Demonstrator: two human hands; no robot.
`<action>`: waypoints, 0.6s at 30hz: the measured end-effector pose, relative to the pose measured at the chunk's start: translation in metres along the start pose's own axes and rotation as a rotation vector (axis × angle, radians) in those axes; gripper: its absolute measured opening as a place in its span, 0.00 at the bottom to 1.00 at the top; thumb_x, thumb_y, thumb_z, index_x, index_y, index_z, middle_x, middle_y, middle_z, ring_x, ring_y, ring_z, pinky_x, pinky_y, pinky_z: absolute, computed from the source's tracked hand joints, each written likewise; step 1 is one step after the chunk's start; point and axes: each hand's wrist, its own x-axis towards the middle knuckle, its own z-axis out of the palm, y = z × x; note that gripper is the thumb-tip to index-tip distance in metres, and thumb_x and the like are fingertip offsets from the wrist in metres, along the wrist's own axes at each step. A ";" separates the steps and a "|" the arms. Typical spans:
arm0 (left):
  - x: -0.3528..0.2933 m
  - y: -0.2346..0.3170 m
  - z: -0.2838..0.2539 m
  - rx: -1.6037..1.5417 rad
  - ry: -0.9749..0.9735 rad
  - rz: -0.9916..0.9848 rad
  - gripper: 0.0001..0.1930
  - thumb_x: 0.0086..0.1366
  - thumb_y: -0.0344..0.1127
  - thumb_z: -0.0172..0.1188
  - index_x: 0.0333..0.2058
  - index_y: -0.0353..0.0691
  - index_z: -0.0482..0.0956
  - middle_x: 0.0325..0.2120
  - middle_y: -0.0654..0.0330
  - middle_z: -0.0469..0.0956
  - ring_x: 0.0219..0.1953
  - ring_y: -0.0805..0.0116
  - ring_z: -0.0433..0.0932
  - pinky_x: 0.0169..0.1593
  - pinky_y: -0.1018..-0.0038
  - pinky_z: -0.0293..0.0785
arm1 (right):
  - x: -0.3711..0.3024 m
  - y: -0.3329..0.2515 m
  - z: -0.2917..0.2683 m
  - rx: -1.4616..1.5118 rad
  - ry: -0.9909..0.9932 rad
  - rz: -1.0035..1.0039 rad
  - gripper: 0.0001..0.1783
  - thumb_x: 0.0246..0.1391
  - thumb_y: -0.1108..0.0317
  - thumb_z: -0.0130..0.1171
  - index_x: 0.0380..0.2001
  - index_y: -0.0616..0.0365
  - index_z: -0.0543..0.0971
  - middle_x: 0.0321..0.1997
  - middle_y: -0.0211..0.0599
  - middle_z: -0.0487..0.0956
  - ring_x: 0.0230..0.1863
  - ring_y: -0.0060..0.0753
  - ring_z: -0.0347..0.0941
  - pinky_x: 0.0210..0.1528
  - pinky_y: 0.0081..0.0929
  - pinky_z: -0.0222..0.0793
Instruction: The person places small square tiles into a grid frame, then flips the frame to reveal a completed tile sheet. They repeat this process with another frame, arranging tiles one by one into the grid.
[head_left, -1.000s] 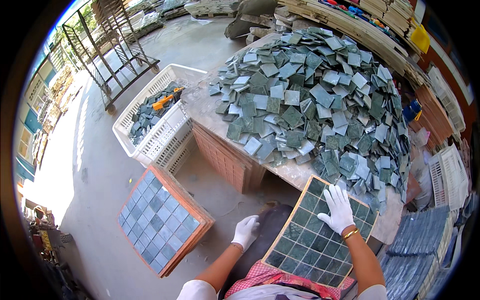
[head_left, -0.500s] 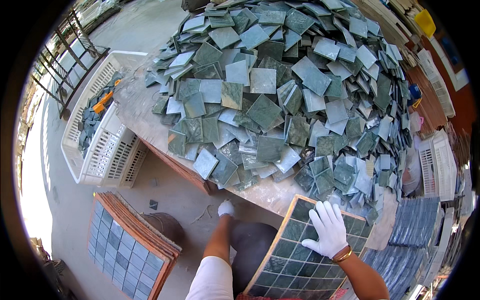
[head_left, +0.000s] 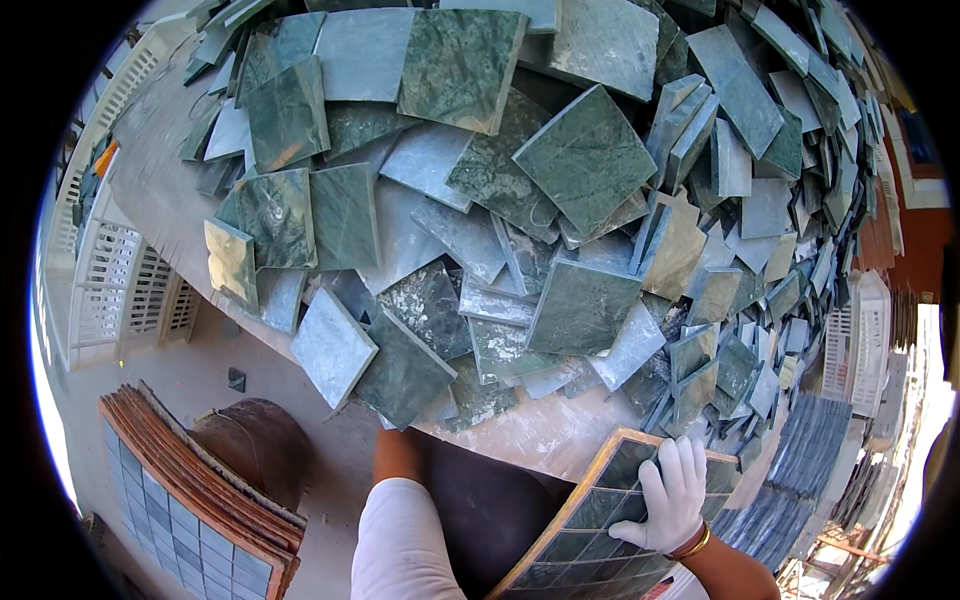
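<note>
My right hand (head_left: 675,500), in a white glove with a gold-coloured bracelet at the wrist, lies on the upper part of a wood-edged board (head_left: 600,530) set with rows of square green tiles. Its fingers are stretched out toward the board's top edge and the thumb is apart. The board tilts up in front of me, below the table edge. My left forearm (head_left: 392,455) reaches forward beneath the table's front edge; its hand is hidden there. Above it, a large heap of loose green and grey stone tiles (head_left: 585,305) covers the tabletop (head_left: 540,435).
At the lower left stands a stack of boards (head_left: 190,520) faced with grey tiles, beside a brown rounded drum-like object (head_left: 255,445). White slotted crates (head_left: 105,290) stand at the left. Bluish stacked tiles (head_left: 780,490) and another white crate (head_left: 855,345) are at the right.
The view has come closer to the tile heap. My left hand, seen earlier low over the floor, is now hidden under the table edge. My right hand stays on the board.
</note>
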 end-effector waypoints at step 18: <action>-0.169 -0.007 -0.203 -0.614 0.189 -0.165 0.13 0.57 0.41 0.62 0.34 0.38 0.80 0.32 0.46 0.81 0.38 0.47 0.80 0.43 0.60 0.74 | -0.020 -0.002 0.004 0.039 0.090 0.027 0.45 0.34 0.43 0.68 0.55 0.56 0.70 0.62 0.50 0.64 0.64 0.56 0.57 0.64 0.56 0.50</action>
